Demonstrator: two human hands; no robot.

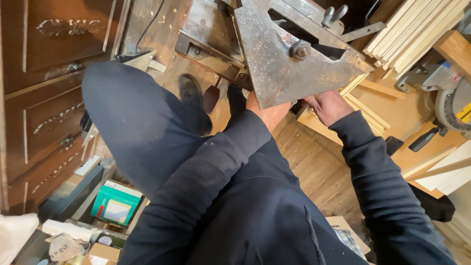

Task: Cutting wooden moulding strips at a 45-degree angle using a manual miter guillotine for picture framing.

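Observation:
A worn grey metal machine (pixel 289 54) with a triangular table stands in front of me. My left hand (pixel 267 114) reaches under the near corner of that metal plate, its fingers hidden beneath it. My right hand (pixel 329 106) is under the plate's right edge, fingers curled around something I cannot make out, close to a pale wooden strip (pixel 354 84). My raised left leg (pixel 142 122) in dark trousers crosses the left side, with the black shoe (pixel 191 93) resting near a foot pedal (pixel 212 98).
A bundle of pale wood strips (pixel 417 29) leans at top right above a mitre saw (pixel 451 93). A carved dark wooden cabinet (pixel 44 88) fills the left. Boxes, one of them green (pixel 115 203), and clutter lie at lower left. Wood boards (pixel 441 167) lie on the plank floor at right.

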